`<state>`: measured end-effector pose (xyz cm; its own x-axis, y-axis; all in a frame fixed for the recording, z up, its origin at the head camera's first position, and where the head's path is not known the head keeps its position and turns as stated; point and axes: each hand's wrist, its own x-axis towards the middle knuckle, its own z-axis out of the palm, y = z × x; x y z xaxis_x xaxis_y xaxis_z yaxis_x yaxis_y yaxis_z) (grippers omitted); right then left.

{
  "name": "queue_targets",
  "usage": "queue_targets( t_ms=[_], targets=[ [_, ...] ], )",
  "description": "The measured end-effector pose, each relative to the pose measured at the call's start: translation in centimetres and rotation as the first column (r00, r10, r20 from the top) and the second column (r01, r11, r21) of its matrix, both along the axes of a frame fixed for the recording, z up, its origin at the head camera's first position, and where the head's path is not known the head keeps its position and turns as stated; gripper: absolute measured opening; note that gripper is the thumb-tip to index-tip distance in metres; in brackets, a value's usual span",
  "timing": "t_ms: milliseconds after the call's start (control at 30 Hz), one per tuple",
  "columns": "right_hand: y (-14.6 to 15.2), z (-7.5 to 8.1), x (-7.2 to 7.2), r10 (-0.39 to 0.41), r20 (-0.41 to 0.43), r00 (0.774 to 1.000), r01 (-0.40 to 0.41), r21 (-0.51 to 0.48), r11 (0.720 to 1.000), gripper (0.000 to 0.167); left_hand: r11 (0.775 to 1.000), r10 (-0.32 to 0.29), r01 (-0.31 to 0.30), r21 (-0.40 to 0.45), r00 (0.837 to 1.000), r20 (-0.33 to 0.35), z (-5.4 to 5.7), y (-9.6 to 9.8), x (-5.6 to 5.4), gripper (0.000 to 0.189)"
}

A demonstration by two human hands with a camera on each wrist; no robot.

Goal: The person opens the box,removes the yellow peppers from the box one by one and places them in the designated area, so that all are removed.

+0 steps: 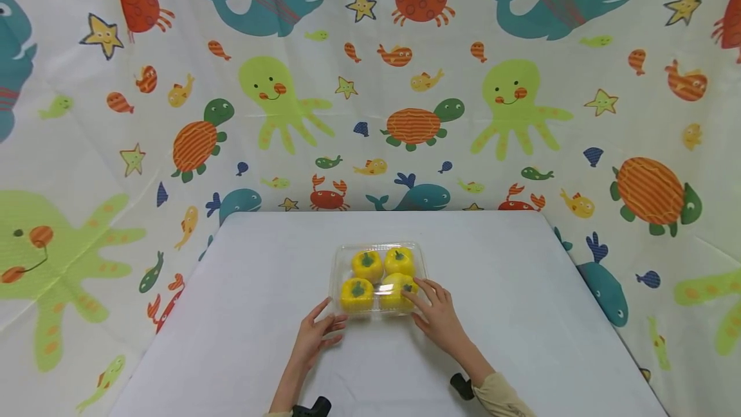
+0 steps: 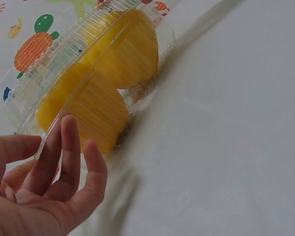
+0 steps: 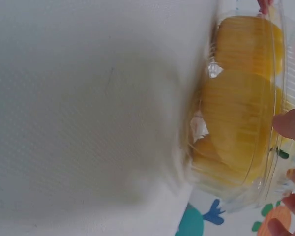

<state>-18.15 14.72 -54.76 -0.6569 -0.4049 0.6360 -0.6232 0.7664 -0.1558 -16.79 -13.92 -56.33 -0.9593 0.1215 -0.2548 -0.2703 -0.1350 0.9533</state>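
Since the clear plastic box (image 1: 341, 261) is set on the table (image 1: 243, 275) in the lower middle of the head view, with four yellow peppers (image 1: 357, 295) inside, its thin edges are best handled gently. At the lower left corner, the rim (image 1: 373, 313) is pinched between the thumb and forefinger of the left hand (image 1: 312, 338). The lower right of the lid (image 1: 384, 289) is partly covered by the spread fingers of the right hand (image 1: 442, 320), its thumb at the front rim; whether a grip is taken there cannot be told. For good handling of the rim, light, even pressure should be applied at both corners, so that the plastic is not buckled, the box is not tilted, and the peppers are not squeezed.
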Motion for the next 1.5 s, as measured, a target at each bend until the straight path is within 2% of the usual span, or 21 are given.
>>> queue_targets(
  t_ms=[433,867,1100,1367,1500],
  targets=[
    [0.8,0.2,-0.1,0.000,0.019,1.000,0.000,-0.005,1.000,0.055,1.000,0.020,-0.020,0.000,0.999,0.025,0.1,0.1,-0.2,0.055],
    [1.5,0.2,-0.1,0.007,0.009,1.000,-0.008,0.084,0.996,0.057,1.000,0.011,-0.011,-0.005,0.999,0.038,0.1,0.1,-0.2,0.056],
    [1.6,0.1,0.0,0.017,-0.035,0.999,-0.012,0.137,0.991,0.061,1.000,0.007,-0.007,-0.005,0.999,0.044,0.1,0.1,-0.2,0.056],
    [1.6,0.0,0.1,-0.006,-0.076,0.997,0.025,0.247,0.969,0.065,1.000,0.007,-0.007,0.005,0.999,0.038,0.1,0.1,-0.1,0.057],
    [1.6,-0.2,0.1,-0.005,-0.100,0.995,0.036,0.312,0.949,0.068,1.000,-0.007,0.007,0.001,0.999,0.041,1.8,0.2,0.4,0.054]
  ],
)
